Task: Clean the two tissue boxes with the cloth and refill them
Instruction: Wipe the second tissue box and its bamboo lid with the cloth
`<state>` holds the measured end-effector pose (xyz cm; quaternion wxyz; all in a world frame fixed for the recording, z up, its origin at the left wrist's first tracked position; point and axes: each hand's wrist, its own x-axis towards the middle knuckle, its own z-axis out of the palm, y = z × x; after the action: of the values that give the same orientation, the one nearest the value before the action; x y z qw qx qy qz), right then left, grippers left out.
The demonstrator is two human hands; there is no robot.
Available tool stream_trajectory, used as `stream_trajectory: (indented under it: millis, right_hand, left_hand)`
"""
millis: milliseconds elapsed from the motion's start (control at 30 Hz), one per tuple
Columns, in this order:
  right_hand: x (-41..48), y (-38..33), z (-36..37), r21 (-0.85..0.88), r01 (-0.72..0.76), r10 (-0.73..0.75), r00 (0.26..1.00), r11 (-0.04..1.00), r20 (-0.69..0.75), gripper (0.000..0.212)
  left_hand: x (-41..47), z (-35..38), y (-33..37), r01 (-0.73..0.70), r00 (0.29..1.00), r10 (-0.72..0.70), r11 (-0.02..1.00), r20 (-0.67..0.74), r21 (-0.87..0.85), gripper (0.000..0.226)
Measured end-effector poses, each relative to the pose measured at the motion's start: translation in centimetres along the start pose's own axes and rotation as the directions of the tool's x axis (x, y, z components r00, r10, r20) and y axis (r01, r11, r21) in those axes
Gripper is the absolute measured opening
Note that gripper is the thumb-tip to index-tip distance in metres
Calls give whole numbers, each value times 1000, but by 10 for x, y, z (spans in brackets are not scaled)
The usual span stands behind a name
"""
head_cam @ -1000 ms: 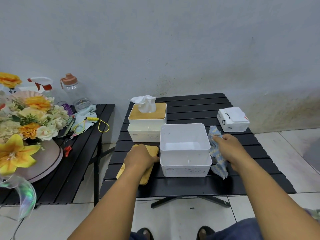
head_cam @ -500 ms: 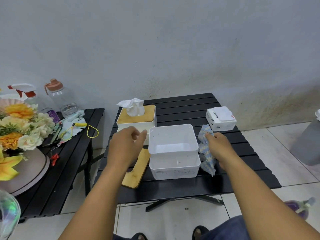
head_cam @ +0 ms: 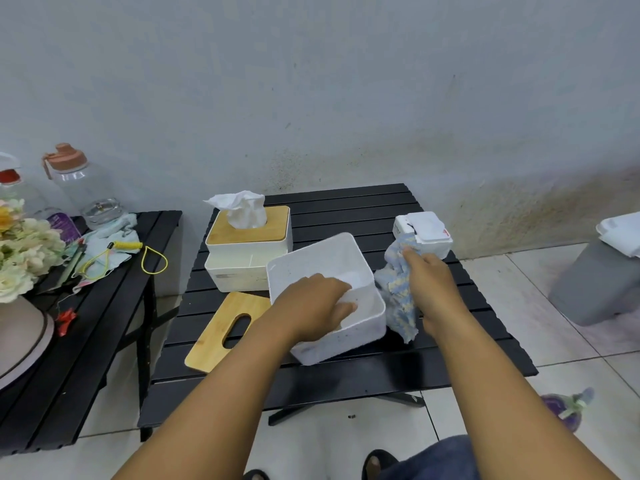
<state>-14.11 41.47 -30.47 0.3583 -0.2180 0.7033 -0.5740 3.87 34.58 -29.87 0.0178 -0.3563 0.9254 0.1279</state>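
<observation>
Far L: flowers (head_cam: 20,244) and bottle (head_cam: 74,181) on side table (head_cam: 86,358). On black table (head_cam: 346,202), loose bamboo lid (head_cam: 221,330) lies flat just L of tilted open box (head_cam: 318,254), with lidded box (head_cam: 242,268) behind. Your L hand (head_cam: 311,306) grips its rim, fingers curled inside. R hand (head_cam: 429,282) pinches cloth (head_cam: 398,296) beside it, wipes pack (head_cam: 424,233) behind, bin (head_cam: 595,282) far R.

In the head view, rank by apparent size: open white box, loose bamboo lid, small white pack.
Largest to smallest:
open white box
loose bamboo lid
small white pack, which sits farther back, so its true size is unsure

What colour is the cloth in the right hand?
The cloth is mottled light blue and cream; head view.
</observation>
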Motion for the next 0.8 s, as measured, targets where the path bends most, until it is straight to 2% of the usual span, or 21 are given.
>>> stream_trajectory:
  millis: [100,200,267,367,433,467,533,567,600,633,667,700,733,800]
  right_hand:
    - [-12,-13,3,74,192,-183,977,979,-110,24]
    - [-27,-19,12,-122,400,-415,898,909,-147,11]
    - [-34,-13,23,-250,491,-520,852,834,-59,9]
    - [-46,-1,38,-317,611,-616,782,726,97,41]
    - [-59,4,48,-351,681,-679,718,642,153,53]
    - [-68,8,53,-373,712,-704,686,595,186,56]
    - [-88,19,63,-436,763,-750,612,477,250,57]
    - [-96,24,68,-476,777,-771,576,412,273,57]
    - [-101,26,70,-509,782,-780,552,360,296,57]
    - [-101,25,73,-530,779,-778,546,335,311,57]
    - [-98,20,74,-538,771,-764,561,342,319,58]
    - [-92,12,74,-540,754,-742,593,375,313,59]
    - [-84,2,74,-542,726,-710,638,423,300,60]
    - [-66,-12,72,-578,645,-625,731,500,274,58]
  left_hand:
    - [-4,-12,-3,-3,990,-32,969,-137,-248,29]
    - [-9,-23,-3,-8,965,-131,851,-227,-525,24]
    - [-12,-24,-4,11,949,-218,744,-227,-668,23]
    - [-16,-25,-5,8,914,-317,639,-253,-770,24]
    - [-14,-25,-9,-10,886,-376,572,-273,-820,25]
    - [-13,-26,-11,-33,870,-406,518,-280,-854,28]
    - [-12,-31,-16,-81,863,-447,339,-237,-937,30]
    - [-12,-34,-18,-92,876,-439,256,-201,-962,24]
    - [-14,-35,-20,-86,887,-426,223,-176,-971,18]
    - [-16,-36,-20,-75,891,-419,244,-175,-967,16]
    - [-18,-35,-22,-43,879,-433,348,-201,-937,19]
    - [-17,-31,-25,-14,866,-436,470,-246,-883,24]
    - [-17,-28,-26,-5,862,-421,550,-282,-835,24]
    - [-19,-28,-24,-22,876,-399,528,-271,-849,18]
